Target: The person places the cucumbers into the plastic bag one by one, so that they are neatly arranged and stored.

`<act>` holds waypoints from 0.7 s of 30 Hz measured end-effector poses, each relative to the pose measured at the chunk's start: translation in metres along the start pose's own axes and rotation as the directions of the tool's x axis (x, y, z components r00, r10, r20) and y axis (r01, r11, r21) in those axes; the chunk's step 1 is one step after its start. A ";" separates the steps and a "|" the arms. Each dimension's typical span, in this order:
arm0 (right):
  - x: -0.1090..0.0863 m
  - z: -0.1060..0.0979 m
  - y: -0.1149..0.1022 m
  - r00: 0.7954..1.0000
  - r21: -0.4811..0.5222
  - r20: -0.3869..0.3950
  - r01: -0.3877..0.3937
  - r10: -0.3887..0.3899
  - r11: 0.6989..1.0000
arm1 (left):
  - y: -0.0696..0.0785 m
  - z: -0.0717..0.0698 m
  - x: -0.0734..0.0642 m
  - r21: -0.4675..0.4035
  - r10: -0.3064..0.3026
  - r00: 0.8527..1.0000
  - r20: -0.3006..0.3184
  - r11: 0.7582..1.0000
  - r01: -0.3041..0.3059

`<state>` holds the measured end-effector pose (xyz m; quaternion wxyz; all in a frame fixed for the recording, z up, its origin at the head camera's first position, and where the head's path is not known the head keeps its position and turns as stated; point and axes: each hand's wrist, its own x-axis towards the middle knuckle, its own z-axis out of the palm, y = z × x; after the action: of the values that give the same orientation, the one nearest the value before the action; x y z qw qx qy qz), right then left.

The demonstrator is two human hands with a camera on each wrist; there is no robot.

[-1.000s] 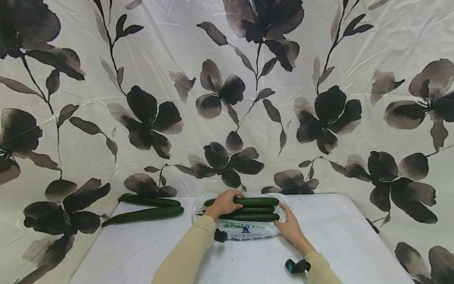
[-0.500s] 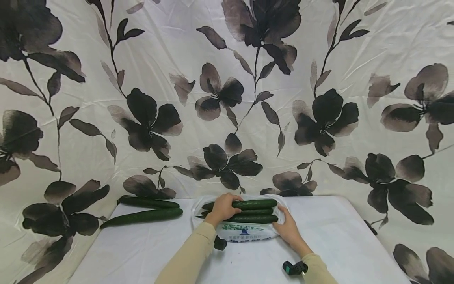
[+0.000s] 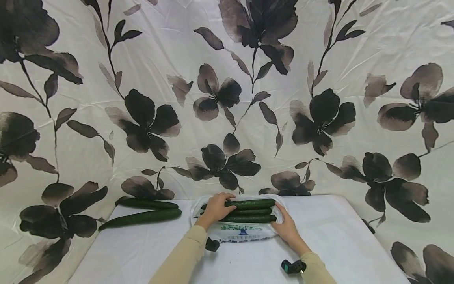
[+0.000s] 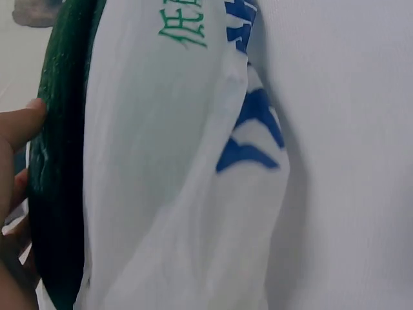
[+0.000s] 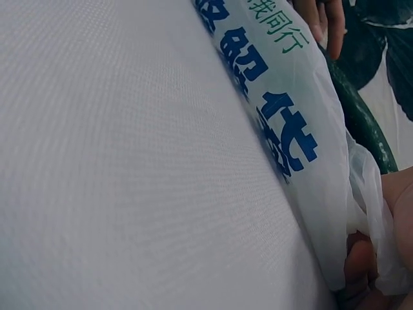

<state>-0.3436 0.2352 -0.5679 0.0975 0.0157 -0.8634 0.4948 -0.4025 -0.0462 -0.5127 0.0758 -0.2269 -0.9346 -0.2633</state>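
Observation:
A white plastic bag (image 3: 244, 233) with green and blue print lies at the table's far middle, several dark green cucumbers side by side in its opening. My left hand (image 3: 214, 209) holds the rearmost cucumber (image 3: 252, 204) near its left end. In the left wrist view its thumb lies against a cucumber (image 4: 59, 148), other fingers partly hidden behind. My right hand (image 3: 288, 228) is at the bag's right end, gripping the plastic edge beside the cucumber tips. The right wrist view shows bunched plastic (image 5: 368, 187) between its thumb and fingers (image 5: 359, 258).
Left of the bag, two more cucumbers lie loose: a rear one (image 3: 147, 204) near the wall and a longer front one (image 3: 142, 219). A flower-patterned cloth (image 3: 213, 157) hangs behind the white table (image 3: 333, 236).
My left hand has slid slightly left along the cucumber. My right hand stays at the bag's right edge. The head view has shifted a little.

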 end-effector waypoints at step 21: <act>0.002 -0.003 -0.004 1.000 -0.025 0.005 -0.004 0.004 1.000 | -0.013 -0.024 -0.010 -0.146 0.012 0.988 -0.157 0.989 -0.035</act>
<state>-0.3444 0.2356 -0.5626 0.0943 0.0140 -0.8698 0.4841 -0.3991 -0.0727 -0.5014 0.1346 -0.2217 -0.9010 -0.3478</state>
